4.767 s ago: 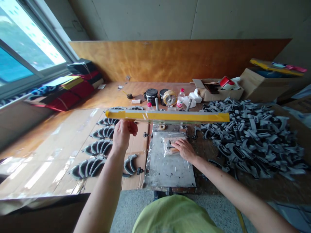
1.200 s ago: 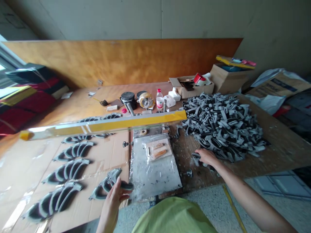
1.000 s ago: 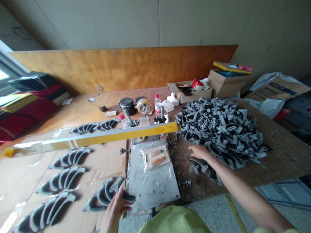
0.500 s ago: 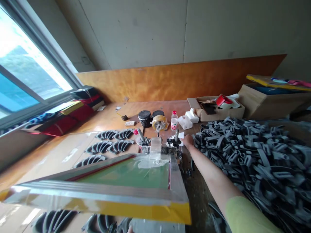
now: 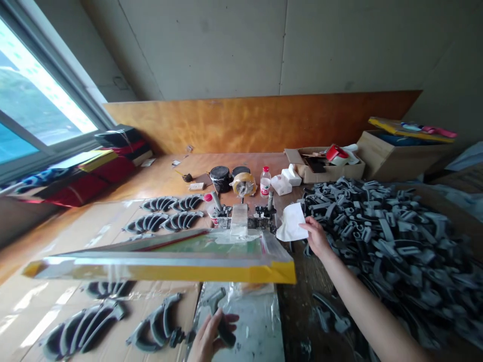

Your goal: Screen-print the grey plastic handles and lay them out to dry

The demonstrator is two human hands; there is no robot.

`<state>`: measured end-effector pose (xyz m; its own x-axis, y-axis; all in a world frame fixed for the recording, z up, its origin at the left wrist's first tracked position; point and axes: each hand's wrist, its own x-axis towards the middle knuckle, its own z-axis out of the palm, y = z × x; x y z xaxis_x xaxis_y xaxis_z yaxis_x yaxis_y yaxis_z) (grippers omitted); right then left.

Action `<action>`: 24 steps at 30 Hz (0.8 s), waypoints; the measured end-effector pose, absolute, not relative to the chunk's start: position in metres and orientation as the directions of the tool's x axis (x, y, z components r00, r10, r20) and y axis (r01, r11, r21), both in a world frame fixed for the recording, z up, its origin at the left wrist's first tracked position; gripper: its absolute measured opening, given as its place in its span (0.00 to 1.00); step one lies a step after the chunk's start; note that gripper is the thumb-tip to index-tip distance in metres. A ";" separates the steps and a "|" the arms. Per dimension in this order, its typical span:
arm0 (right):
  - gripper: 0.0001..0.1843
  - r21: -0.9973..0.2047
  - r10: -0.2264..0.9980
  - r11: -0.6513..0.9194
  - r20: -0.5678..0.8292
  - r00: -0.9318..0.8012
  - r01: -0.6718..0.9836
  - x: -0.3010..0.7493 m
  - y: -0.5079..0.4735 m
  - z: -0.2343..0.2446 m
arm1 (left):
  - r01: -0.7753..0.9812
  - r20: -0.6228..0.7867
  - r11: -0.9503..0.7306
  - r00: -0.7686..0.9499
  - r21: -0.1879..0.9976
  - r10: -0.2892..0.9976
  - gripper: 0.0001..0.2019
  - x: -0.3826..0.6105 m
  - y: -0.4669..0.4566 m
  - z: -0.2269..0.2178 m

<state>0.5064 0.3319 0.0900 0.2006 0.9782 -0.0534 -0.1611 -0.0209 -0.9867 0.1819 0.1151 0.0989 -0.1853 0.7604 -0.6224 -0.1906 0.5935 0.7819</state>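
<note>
My left hand (image 5: 211,334) is closed around a curved grey plastic part (image 5: 214,300) with a T-shaped end, above the grey base plate (image 5: 260,327). My right hand (image 5: 316,235) pinches a white sheet of paper (image 5: 291,223) by its edge, right of the clamp. Between them, a screen-printing frame (image 5: 169,271) with yellow tape along its front edge is tilted up from the plate. A clamp (image 5: 222,221) joins its far end. More curved grey parts (image 5: 88,324) lie in rows on cardboard to the left.
A big heap of grey plastic parts (image 5: 377,241) covers the right side. Behind the clamp stand a red-capped bottle (image 5: 265,182), a tape roll (image 5: 244,185) and a black tub (image 5: 220,179). An open cardboard box (image 5: 328,173) sits at the back right.
The frame's front edge has risen, uncovering more of the plate. My left hand has come into view with the grey part. My right hand has drawn the paper back toward me.
</note>
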 end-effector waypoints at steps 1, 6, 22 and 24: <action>0.18 -0.969 0.982 -0.021 -0.066 0.177 -0.246 0.506 0.312 0.099 | -0.234 -0.626 0.588 -0.149 0.774 0.765 0.28 0.189 0.121 0.104; 0.16 -0.933 0.989 -0.079 -0.118 0.090 -0.352 0.478 0.223 0.136 | -0.445 -0.486 0.458 0.059 0.769 0.872 0.27 0.219 0.138 0.137; 0.24 -0.934 0.970 -0.227 -0.241 0.017 -0.275 0.398 0.130 0.140 | -0.520 -0.444 0.522 0.277 0.676 0.852 0.21 0.246 0.120 0.163; 0.26 -0.942 0.962 -0.203 -0.243 0.126 -0.267 0.405 0.134 0.140 | -0.397 -0.408 0.504 0.305 0.767 0.861 0.22 0.239 0.118 0.169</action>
